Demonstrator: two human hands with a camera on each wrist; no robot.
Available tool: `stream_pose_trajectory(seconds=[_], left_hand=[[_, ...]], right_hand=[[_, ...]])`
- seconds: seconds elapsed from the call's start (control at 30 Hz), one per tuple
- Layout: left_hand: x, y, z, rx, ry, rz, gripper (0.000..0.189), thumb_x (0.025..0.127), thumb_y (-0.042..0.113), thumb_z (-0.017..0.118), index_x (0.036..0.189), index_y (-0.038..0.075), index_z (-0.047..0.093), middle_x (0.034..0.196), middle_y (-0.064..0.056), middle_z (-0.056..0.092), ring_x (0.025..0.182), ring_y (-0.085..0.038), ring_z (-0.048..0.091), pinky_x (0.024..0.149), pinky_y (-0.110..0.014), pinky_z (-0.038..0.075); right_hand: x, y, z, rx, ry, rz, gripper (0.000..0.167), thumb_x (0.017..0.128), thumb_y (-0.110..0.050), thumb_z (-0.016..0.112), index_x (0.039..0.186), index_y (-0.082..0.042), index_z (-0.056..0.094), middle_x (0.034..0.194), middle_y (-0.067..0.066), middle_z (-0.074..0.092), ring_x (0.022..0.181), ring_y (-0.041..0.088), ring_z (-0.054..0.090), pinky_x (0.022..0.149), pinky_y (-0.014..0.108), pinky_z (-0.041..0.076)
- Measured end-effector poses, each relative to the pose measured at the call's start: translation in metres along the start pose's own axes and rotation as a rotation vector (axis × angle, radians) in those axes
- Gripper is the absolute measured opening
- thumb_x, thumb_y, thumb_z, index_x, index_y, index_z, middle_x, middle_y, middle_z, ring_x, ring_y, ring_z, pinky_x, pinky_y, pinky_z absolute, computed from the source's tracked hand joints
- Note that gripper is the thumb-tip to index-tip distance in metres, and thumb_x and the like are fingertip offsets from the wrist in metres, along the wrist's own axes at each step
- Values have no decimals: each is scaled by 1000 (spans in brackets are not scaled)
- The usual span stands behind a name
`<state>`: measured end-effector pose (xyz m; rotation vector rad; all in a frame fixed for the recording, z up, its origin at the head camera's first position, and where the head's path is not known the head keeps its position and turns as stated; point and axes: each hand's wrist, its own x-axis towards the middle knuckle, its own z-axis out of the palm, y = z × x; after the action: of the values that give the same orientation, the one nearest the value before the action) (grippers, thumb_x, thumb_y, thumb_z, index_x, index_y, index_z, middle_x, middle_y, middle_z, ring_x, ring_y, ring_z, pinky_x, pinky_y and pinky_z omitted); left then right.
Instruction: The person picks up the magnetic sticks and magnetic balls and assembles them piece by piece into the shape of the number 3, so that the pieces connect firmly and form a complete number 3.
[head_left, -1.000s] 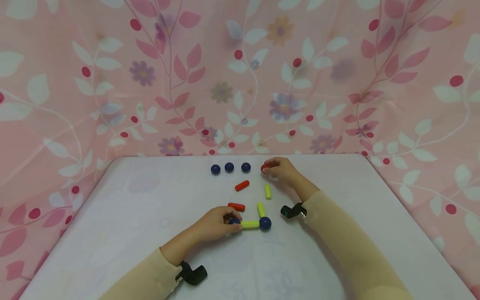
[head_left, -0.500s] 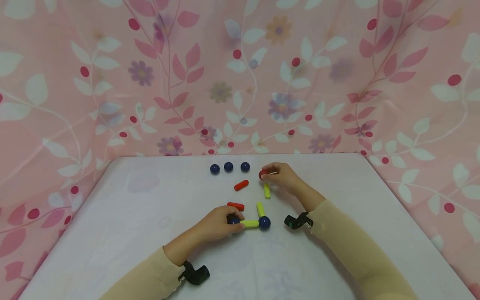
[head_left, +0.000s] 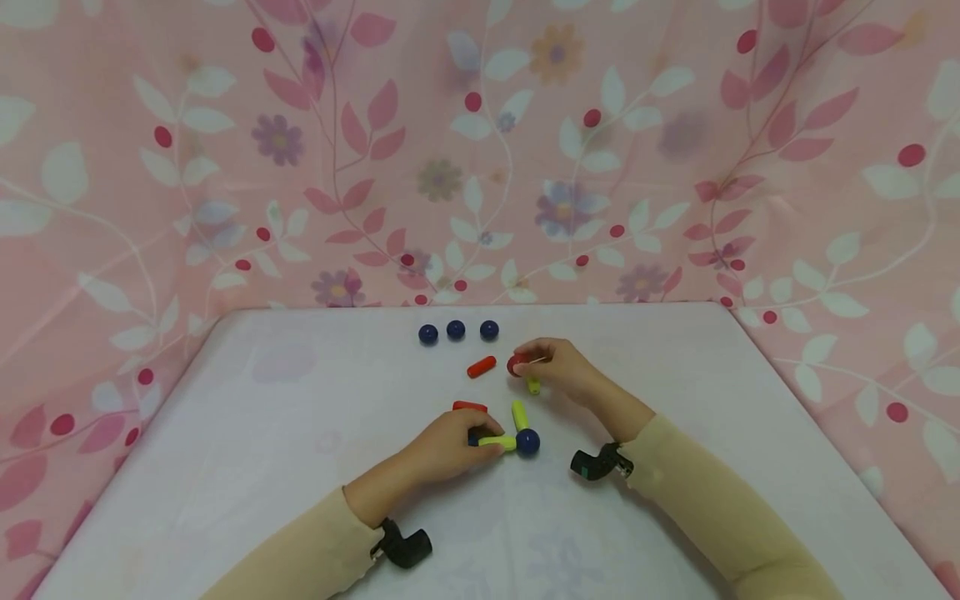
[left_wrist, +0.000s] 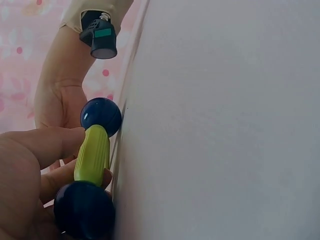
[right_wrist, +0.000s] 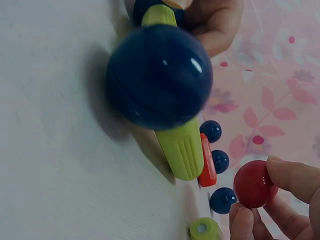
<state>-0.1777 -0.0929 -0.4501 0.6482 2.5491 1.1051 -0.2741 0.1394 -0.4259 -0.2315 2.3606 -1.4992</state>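
Note:
Blue balls and yellow-green magnetic-style rods form an L-shaped piece on the table. My left hand [head_left: 446,450] pinches its yellow-green rod [left_wrist: 92,156], between a near blue ball [left_wrist: 84,210] and a far blue ball [left_wrist: 101,116]. From the corner blue ball [right_wrist: 160,77] a second yellow-green rod [right_wrist: 181,152] points away from me. Held between the thumb and fingers of my right hand [head_left: 570,375] is a shiny red ball [right_wrist: 252,184]. Below that hand, a loose yellow-green rod [head_left: 534,387] is partly covered in the head view.
Three blue balls [head_left: 456,330] line the back of the white table [head_left: 300,467]. One red rod [head_left: 482,367] lies in front of them, another red rod [head_left: 469,407] just behind my left hand. A floral pink cloth [head_left: 480,167] hangs behind.
My right hand has brought the red ball nearer and slightly left, over the loose yellow-green rod. The left hand's fingers have slid right from the blue ball onto the rod.

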Motion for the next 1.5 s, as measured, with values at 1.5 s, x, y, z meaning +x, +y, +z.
stream_pose_trajectory(seconds=[1.5], left_hand=[[-2, 4, 4, -18, 24, 56, 12, 91, 25, 75, 103, 23, 74, 89, 17, 65, 84, -5, 60, 78, -26, 50]], right_hand=[[-13, -24, 12, -425, -104, -35, 24, 94, -18, 72, 114, -7, 73, 102, 2, 72, 93, 19, 61, 86, 34, 54]])
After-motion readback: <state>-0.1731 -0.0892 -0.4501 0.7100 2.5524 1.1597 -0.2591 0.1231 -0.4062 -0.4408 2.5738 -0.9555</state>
